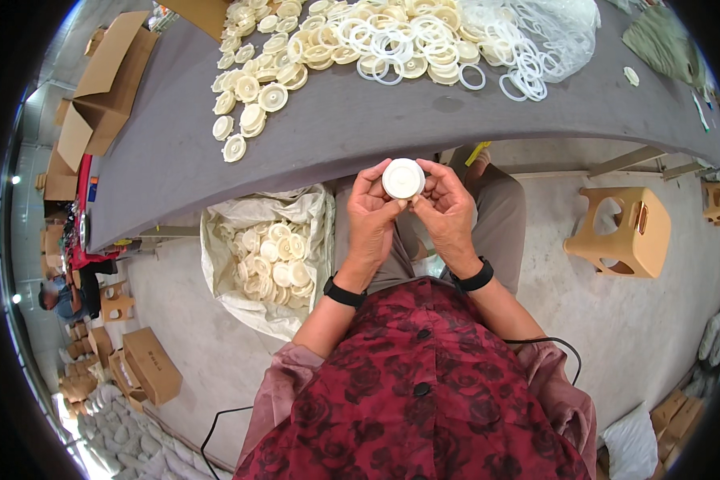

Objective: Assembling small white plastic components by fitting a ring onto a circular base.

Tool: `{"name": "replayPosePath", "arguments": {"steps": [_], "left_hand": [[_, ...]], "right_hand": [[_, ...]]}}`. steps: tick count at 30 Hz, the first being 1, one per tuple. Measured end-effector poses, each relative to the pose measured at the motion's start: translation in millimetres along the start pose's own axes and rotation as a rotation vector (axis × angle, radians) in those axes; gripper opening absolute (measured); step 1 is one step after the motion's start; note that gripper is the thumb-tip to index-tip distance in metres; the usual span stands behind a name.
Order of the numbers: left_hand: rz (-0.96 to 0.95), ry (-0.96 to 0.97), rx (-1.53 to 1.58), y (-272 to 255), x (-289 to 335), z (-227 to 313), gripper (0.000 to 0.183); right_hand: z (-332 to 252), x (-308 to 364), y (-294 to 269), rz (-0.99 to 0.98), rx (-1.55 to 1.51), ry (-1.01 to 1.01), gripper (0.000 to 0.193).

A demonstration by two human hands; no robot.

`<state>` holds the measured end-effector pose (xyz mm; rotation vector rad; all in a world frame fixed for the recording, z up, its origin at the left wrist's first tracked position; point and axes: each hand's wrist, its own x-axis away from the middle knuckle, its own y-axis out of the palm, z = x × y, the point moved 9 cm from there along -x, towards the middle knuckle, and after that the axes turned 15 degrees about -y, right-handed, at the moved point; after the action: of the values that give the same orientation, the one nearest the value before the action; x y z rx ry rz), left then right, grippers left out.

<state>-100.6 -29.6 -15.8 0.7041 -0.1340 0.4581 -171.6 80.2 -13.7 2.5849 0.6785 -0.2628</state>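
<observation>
Between both hands, just off the table's near edge, is a round white plastic lid [403,178] with its flat face up. My left hand [370,210] grips its left rim with thumb and fingers. On the opposite rim, my right hand [445,210] pinches it the same way. Both thumbs meet at the lid's near side. Beyond, on the grey table, lies a heap of cream plastic lids [274,97], partly mixed with translucent white sealing rings [384,48]. Whether a ring sits on the held lid I cannot tell.
Below the table at left, an open white sack [216,264] holds many cream lids [276,256]. A tan plastic stool [640,232] stands at right. Clear plastic bag [572,32] and green cloth [660,40] lie on the grey table [328,124]. Cardboard boxes [152,364] and a person [72,296] are at far left.
</observation>
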Motion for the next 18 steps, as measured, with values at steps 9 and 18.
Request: {"name": "replayPosePath", "arguments": {"steps": [9,18], "left_hand": [[-0.150,-0.020,-0.051,-14,6,14,0.052],[-0.233,-0.076,-0.404,-11,16,30,0.043]], "right_hand": [[-12,-6,2,-0.132,-0.034,0.024,0.038],[-34,-3,6,-0.317,0.012,-0.004,0.017]]}}
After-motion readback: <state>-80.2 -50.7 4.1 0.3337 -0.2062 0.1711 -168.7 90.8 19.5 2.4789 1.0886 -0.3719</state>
